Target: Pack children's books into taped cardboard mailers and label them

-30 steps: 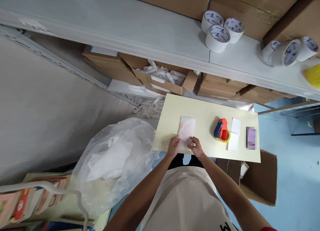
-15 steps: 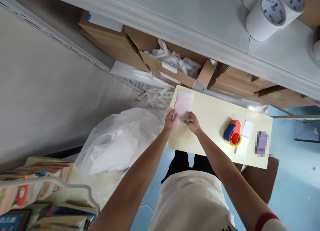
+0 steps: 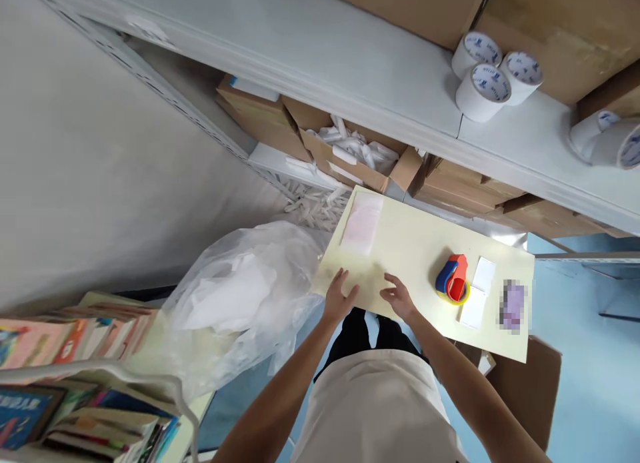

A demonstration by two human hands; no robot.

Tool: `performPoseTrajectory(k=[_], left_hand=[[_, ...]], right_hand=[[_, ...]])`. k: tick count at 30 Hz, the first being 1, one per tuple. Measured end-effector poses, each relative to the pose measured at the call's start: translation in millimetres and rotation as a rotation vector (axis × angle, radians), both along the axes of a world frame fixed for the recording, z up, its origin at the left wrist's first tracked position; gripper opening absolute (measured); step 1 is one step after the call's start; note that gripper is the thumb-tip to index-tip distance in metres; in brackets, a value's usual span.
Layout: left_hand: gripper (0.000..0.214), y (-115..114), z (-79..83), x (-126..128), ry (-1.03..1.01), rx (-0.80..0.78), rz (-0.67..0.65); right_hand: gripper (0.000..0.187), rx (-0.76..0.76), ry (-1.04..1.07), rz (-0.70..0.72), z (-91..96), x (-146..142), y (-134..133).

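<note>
A flat, pale pink-and-white packet or sheet [image 3: 363, 224] lies by the far left corner of the cream tabletop [image 3: 400, 249]. Below it, my left hand [image 3: 340, 297] is over the near left part of the table, fingers spread and holding nothing. My right hand [image 3: 399, 296] is at the near edge, also empty, its thumb and fingers apart. Both hands are clear of the packet. To the right of my right hand stands a red and blue tape dispenser [image 3: 453, 279] with a yellow-edged roll. White paper slips [image 3: 477, 293] lie beside it.
A blurred purple item [image 3: 513, 306] lies at the table's right end. Left of the table is a large translucent plastic bag [image 3: 240, 289]. Behind are a cardboard box [image 3: 360, 173] of white rolled pieces and a grey shelf [image 3: 350, 69] bearing tape rolls [image 3: 483, 93]. Books [image 3: 100, 343] fill the lower left.
Both hands have let go of the pink-and-white packet and drawn back toward my body, fingers apart. The packet stays on the table. The camera view has shifted.
</note>
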State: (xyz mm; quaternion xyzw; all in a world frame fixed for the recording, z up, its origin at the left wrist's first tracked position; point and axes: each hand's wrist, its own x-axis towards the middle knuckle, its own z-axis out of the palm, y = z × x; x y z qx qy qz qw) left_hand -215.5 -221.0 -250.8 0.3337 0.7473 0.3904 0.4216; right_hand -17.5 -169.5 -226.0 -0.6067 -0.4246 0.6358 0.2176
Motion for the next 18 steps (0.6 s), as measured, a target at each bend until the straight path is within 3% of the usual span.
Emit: performPoseTrajectory(k=[4,9,18], left_hand=[[0.045,-28.6,24.2,20.5,-0.114,-0.048,-0.015],[0.038,-62.0,56.5,40.6,-0.121,0.051,0.018],[0.033,-183.6,88.0,43.3,-0.015,0.005,0.373]], right_hand=[[0.048,0.071,0.006,0.045,12.8,21.2,-21.6],[0.042,0.135,0.075,0.151,28.0,29.4,-28.7],[0.038,0.115,0.2,0.567,47.7,-24.0,-70.1]])
